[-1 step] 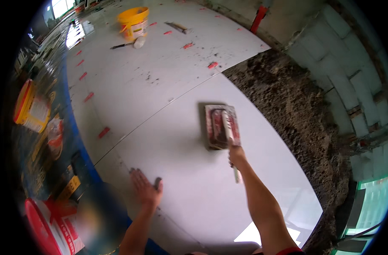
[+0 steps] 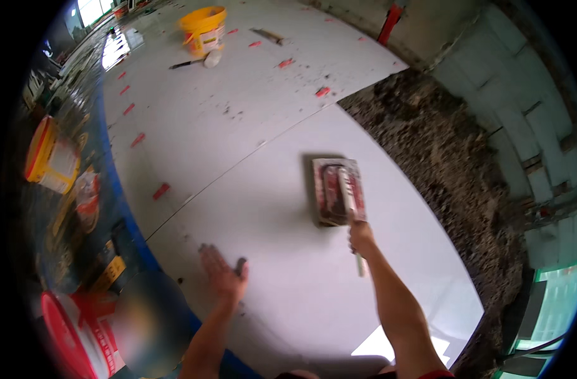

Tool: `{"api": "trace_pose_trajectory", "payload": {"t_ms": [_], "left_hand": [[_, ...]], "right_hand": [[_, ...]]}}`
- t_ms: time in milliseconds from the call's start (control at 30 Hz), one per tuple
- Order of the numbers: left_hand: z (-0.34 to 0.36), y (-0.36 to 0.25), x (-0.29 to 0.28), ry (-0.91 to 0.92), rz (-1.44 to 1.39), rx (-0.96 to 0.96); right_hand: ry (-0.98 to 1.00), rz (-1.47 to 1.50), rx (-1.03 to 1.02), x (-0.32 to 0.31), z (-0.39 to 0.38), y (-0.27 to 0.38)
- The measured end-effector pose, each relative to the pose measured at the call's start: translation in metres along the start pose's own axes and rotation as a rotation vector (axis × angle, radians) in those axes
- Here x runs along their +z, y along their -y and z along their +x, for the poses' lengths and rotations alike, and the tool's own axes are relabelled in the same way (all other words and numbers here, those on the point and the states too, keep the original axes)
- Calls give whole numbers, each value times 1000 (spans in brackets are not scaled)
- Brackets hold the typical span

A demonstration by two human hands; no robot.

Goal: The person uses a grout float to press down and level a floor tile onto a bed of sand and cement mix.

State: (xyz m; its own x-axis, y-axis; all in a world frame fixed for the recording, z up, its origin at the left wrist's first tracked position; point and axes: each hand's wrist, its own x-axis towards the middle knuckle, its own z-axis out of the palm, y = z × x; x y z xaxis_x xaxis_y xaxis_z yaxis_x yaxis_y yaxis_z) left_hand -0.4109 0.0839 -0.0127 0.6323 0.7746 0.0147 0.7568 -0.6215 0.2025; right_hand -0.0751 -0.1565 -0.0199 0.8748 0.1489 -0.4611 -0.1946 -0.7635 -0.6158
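2 bare hands over 1 big white tile [image 2: 282,234], both forearms [image 2: 399,303] cut off at the near edge w/ a scrap of red sleeve [image 2: 435,374] on the right one. Left hand [image 2: 224,278] is on the near left part of the tile, fingers a bit spread & thumb stuck out, tips kinda blurry. Right hand [image 2: 360,239] has its fingers wrapped round the pale handle of 1 flat rectangular tool [image 2: 331,196], which is just far of that hand, right of the left one. Underside's hidden so idk if it touches the tile. Near left: 1 red/white bucket [image 2: 64,335], partly lost in a blur patch. A bit farther, 1 crumpled bag [image 2: 88,199], then 1 yellow bucket [image 2: 52,158] tilted over. Right side: dirt strip [image 2: 440,145] along a block wall [image 2: 516,120]. Past the seam, approx 9+ red clips [image 2: 322,91], farthest ones too tiny to count tbh. Far end: 1 more yellow bucket [image 2: 203,31], 1 white-headed mallet [image 2: 211,59] beside it & 1 wood-handled tool [image 2: 269,36] to the right, type unclear.
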Motion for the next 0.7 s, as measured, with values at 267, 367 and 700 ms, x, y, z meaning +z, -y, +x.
{"api": "trace_pose_trajectory", "payload": {"t_ms": [267,367,700], "left_hand": [[-6,16,-2,10,-20,-9],[1,5,29,-159,29,31],[50,59,90,-295,294,88]], "right_hand": [[149,110,338,-26,-232,-64],[235,411,321,-49,-227,-82],[-22,249,338,-313,-353,-101]]}}
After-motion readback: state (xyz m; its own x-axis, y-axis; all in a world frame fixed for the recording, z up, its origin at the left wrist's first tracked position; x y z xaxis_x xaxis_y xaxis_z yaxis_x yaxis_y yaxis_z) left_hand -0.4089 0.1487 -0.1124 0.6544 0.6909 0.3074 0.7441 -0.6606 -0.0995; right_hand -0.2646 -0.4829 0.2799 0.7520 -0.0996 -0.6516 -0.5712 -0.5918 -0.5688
